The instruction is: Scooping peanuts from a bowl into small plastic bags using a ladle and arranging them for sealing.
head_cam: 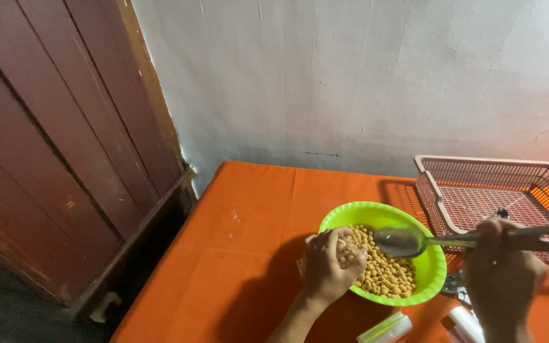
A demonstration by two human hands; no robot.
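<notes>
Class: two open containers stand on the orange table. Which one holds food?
The round bright-green plastic bowl, filled with pale yellow beans. The pink rectangular mesh plastic tray behind it holds no food.

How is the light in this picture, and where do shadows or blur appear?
Head view: dim, warm light; the left hand casts a dark shadow on the orange cloth; the spoon bowl shows a soft glare; the right hand is dark and slightly blurred; the door side falls into shade.

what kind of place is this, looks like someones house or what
Probably a home, at a small table set in a room corner. An orange cloth covers the table, which stands against a scuffed white plaster wall beside a dark red wooden door. A green bowl of pale beans suggests kitchen work.
</notes>
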